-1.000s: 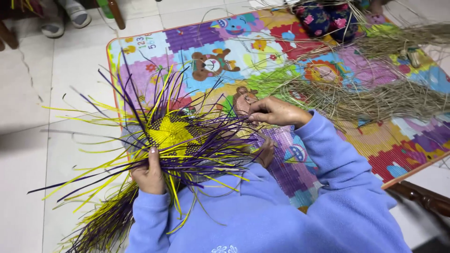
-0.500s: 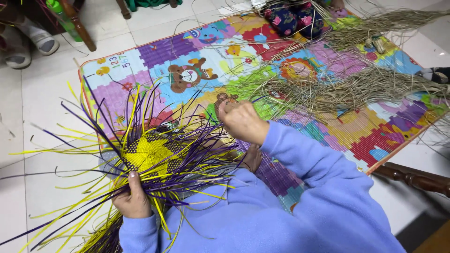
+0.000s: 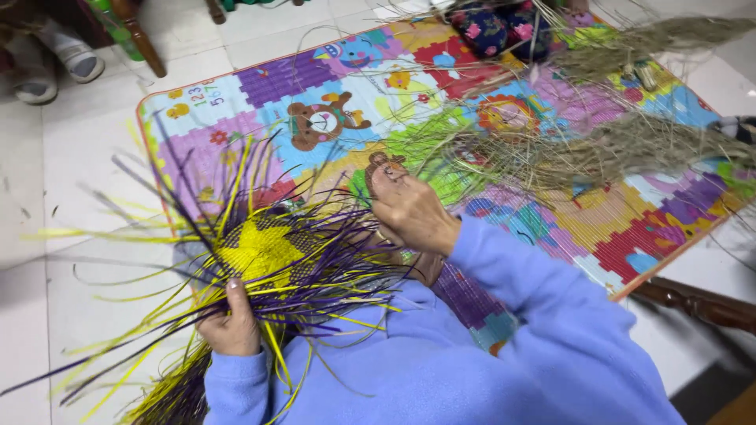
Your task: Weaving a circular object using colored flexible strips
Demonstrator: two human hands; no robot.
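A half-woven piece of purple and yellow flat strips (image 3: 264, 252), with a tight yellow patch at its centre and loose strip ends fanning out on all sides, sits in the person's lap, over the near left corner of a colourful cartoon-printed floor mat (image 3: 630, 228). The left hand (image 3: 230, 319) is closed around the lower edge of the weave, fingers curled over a bundle of strips, the thumb lying up along them. The right hand (image 3: 411, 211) is held just to the right of the weave, above the mat; its fingers are bent and pinched together on a few thin purple strips that run back into the piece. Both arms wear light blue fleece sleeves (image 3: 543, 315).

On the mat beyond the right hand lies a spread heap of dry, greenish-brown grass stalks (image 3: 614, 145), well apart from the weave. A dark floral fabric bundle (image 3: 496, 27) rests at the mat's far edge. On the white tiled floor (image 3: 87, 157) at the upper left, another person's foot in a grey sandal (image 3: 75, 55) stands beside a brown wooden chair leg (image 3: 142, 39). A carved dark wooden bar (image 3: 697, 303) lies by the mat's right corner.
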